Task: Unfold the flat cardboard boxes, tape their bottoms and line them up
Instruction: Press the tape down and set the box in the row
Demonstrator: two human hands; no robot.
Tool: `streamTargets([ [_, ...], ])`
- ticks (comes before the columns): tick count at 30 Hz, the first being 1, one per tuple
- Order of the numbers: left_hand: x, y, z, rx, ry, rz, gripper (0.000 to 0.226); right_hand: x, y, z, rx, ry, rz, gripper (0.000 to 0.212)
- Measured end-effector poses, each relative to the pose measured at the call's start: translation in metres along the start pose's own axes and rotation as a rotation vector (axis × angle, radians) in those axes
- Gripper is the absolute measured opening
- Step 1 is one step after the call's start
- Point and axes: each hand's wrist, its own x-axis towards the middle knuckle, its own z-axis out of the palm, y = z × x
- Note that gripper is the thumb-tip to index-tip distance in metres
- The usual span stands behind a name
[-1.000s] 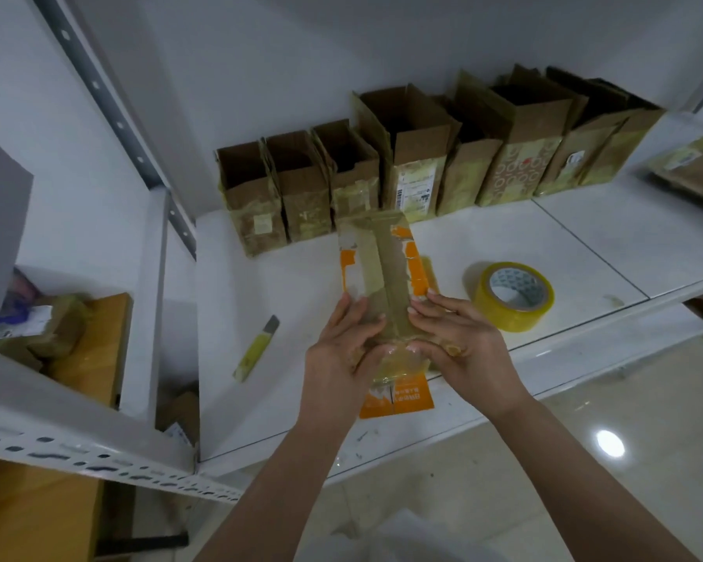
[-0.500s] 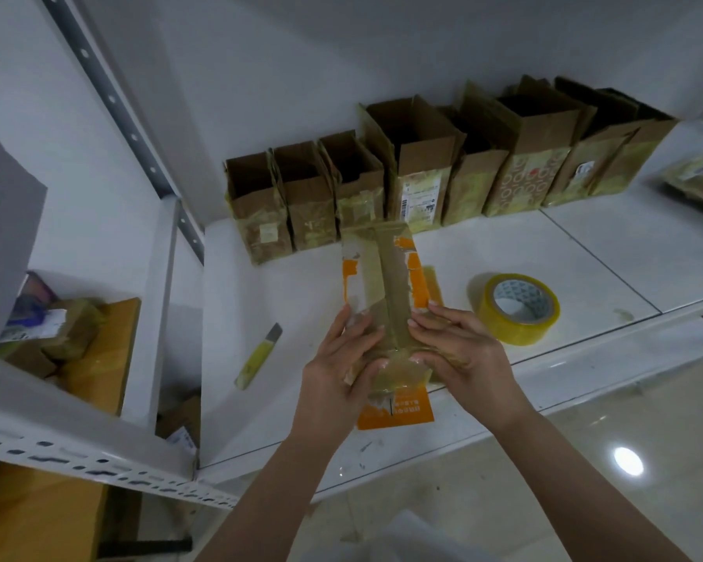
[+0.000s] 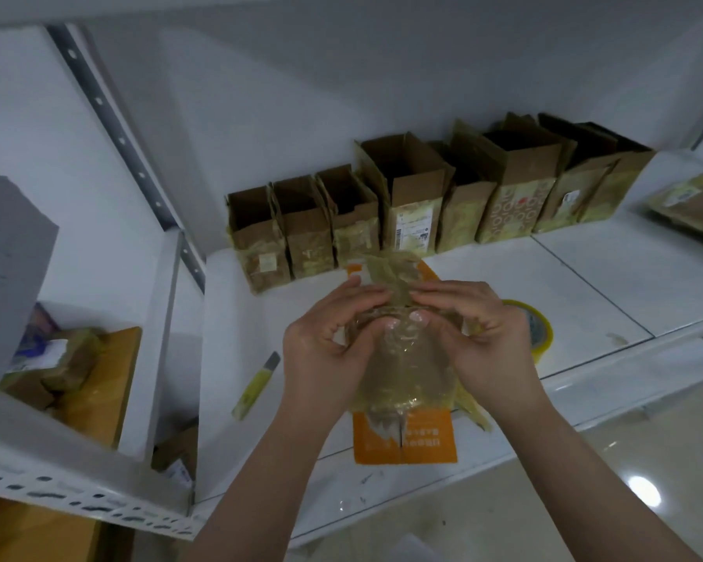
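Note:
An orange cardboard box (image 3: pixel 406 440), much of it covered in yellowish clear tape, stands on the white shelf (image 3: pixel 585 277) in front of me. My left hand (image 3: pixel 325 350) grips its left side and my right hand (image 3: pixel 475 338) grips its right side, fingers curled over the top taped end and thumbs pressing on the tape. A roll of yellow tape (image 3: pixel 538 330) lies just right of my right hand, partly hidden by it. Several open brown boxes (image 3: pixel 415 196) stand in a row along the back wall.
A yellow utility knife (image 3: pixel 256 385) lies on the shelf left of my hands. A flat taped box (image 3: pixel 690 204) lies at the far right. A lower shelf at left holds a wooden board (image 3: pixel 98 383) and small packages. Shiny floor lies below.
Both hands have slid from the near end of the box up over its far end, and the box has tipped toward me. The view has dipped and moved closer.

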Motion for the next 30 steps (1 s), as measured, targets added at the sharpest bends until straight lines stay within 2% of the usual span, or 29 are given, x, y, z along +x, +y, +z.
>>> streamTargets([
  [5, 0.013, 0.025, -0.006, -0.074, -0.081, 0.041, 0.027, 0.007, -0.022, -0.008, 0.011, 0.014, -0.021, 0.027],
  [7, 0.014, 0.029, -0.004, -0.073, -0.028, 0.040, 0.028, 0.009, -0.027, -0.010, 0.003, 0.002, -0.037, 0.026],
  [11, 0.015, 0.030, -0.002, -0.038, 0.079, 0.040, 0.029, 0.012, -0.033, -0.015, 0.134, 0.012, 0.046, 0.019],
  [17, 0.020, 0.037, -0.006, -0.120, 0.083, 0.055, 0.026, 0.013, -0.030, -0.018, 0.166, 0.109, 0.089, 0.016],
  [19, 0.023, 0.038, -0.005, -0.111, 0.110, 0.056, 0.021, 0.015, -0.032, -0.020, 0.181, 0.093, 0.120, 0.012],
  [22, 0.022, 0.038, 0.003, -0.077, 0.147, 0.077, 0.020, 0.016, -0.036, -0.015, 0.089, 0.051, 0.111, 0.023],
  [25, 0.022, 0.037, 0.006, -0.098, 0.075, 0.056, 0.025, 0.020, -0.038, -0.012, 0.005, 0.096, 0.097, 0.022],
  [28, 0.027, 0.036, -0.006, -0.265, 0.004, -0.044, 0.034, 0.025, -0.039, -0.017, 0.047, 0.105, 0.170, 0.017],
  [30, 0.032, 0.033, -0.011, -0.248, -0.018, -0.108, 0.045, 0.026, -0.042, -0.019, 0.071, 0.101, 0.205, 0.016],
])
